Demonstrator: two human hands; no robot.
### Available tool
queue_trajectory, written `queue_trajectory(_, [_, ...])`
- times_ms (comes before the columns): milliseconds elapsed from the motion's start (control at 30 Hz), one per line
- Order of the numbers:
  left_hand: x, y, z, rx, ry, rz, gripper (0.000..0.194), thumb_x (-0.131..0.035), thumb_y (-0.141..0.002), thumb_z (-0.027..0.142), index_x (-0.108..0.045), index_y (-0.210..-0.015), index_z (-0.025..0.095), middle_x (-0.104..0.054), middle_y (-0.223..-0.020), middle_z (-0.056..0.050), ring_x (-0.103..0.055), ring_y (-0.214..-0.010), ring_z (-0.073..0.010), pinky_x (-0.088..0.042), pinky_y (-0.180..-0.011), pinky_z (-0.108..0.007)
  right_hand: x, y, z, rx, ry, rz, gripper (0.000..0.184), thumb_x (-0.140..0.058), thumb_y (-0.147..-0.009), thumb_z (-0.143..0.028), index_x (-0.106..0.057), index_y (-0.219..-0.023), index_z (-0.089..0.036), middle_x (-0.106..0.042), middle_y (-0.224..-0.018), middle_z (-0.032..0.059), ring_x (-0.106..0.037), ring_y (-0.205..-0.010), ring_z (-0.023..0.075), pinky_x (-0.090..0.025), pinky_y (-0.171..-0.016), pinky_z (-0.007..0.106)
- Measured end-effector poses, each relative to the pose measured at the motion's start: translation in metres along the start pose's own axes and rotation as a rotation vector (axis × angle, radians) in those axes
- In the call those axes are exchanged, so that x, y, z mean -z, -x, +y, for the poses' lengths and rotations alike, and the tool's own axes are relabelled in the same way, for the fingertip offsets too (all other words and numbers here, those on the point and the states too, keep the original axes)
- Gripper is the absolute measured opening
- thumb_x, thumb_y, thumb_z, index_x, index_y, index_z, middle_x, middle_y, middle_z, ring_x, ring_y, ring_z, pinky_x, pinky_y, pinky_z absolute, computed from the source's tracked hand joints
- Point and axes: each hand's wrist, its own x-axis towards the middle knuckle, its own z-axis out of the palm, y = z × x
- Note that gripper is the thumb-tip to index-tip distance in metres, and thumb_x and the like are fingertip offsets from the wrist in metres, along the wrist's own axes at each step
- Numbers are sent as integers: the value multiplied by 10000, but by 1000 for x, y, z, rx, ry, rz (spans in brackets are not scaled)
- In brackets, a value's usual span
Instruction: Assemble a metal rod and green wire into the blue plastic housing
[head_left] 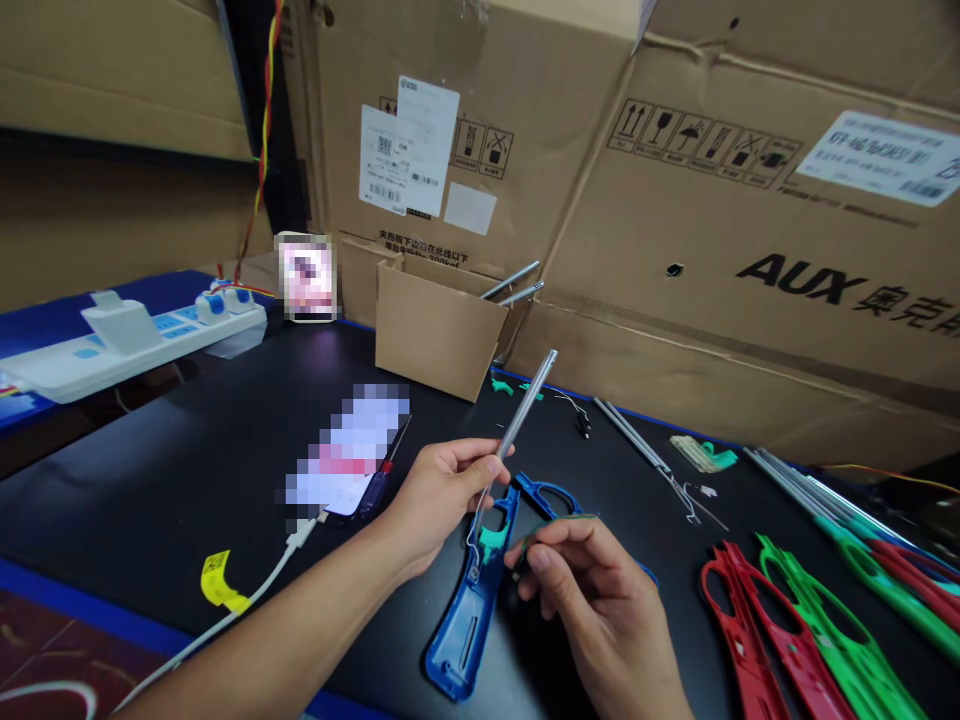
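My left hand (pixel 439 505) grips a slim silver metal tube (pixel 517 430) that rises up and to the right from my fingers. The tube's lower end meets a blue plastic pistol-style handle (pixel 466 610) lying on the black tabletop, and a thin wire loop (pixel 472 550) shows beside a teal insert (pixel 491 540). My right hand (pixel 600 610) is just right of the handle and pinches a small green strip (pixel 559 525). Its fingers partly hide the handle's blue trigger loop (pixel 547 497). The strip's exact shape is unclear.
Red and green handles (pixel 810 630) and a bundle of metal tubes (pixel 825 495) lie at the right. Behind stand an open cardboard box (pixel 435 325) holding tubes and large cartons. A screwdriver (pixel 379 480), a white cable (pixel 255 590) and a power strip (pixel 127 345) are to the left.
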Motion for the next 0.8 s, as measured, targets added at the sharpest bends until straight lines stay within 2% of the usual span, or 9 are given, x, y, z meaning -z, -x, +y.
queue_trajectory(133, [0,0,0,-2,0,-1,208,-713,-748,279,-748,-920,168,-659,-737,-15,-562,-697,-113,-434,-633,-234,0,0,0,-73,-94,-30,200,-631,-860,-347,-499,-937,-218,-668,-726,16,-601,-590,122,-477,-516,197])
queue_trajectory(233, [0,0,0,-2,-1,-3,207,-718,-741,285,-749,-914,174,-660,-734,-11,-561,-685,-109,-433,-637,-236,2,-1,-2,-93,-147,-38,392,-657,-839,-343,-465,-1165,-244,-672,-780,18,-601,-640,138,-506,-574,240])
queue_trajectory(300, [0,0,-1,-4,-3,-5,213,-720,-739,294,-748,-915,179,-663,-739,-11,-561,-682,-110,-434,-646,-241,4,-2,-4,-85,-138,-51,453,-683,-813,-347,-513,-1213,-224,-672,-797,34,-601,-654,146,-521,-615,268])
queue_trajectory(400, [1,0,0,-6,-8,-4,216,-727,-731,301,-751,-908,180,-664,-737,-14,-564,-686,-115,-436,-650,-247,7,-5,-8,-82,-88,-90,253,-708,-784,-343,-688,-988,-196,-660,-784,45,-601,-641,144,-522,-628,265])
queue_trajectory(500, [1,1,0,-5,-12,-2,208,-725,-732,300,-752,-900,180,-662,-731,-11,-566,-695,-117,-439,-647,-244,9,-7,-9,-44,-80,-83,130,-716,-775,-331,-718,-799,-204,-626,-743,18,-574,-611,113,-500,-599,216])
queue_trajectory(667, [1,1,0,-6,-31,-7,200,-701,-766,284,-741,-929,175,-657,-746,-9,-564,-718,-113,-442,-656,-236,6,-6,-8,0,-94,-77,168,-691,-801,-337,-662,-738,-185,-579,-719,-2,-535,-566,82,-475,-553,179])
queue_trajectory(800, [1,1,0,-7,-39,-9,203,-686,-786,269,-730,-955,164,-650,-755,-9,-561,-730,-108,-439,-655,-226,1,-5,-9,-26,-106,-89,185,-626,-859,-348,-616,-780,-181,-660,-834,44,-590,-614,102,-501,-556,194])
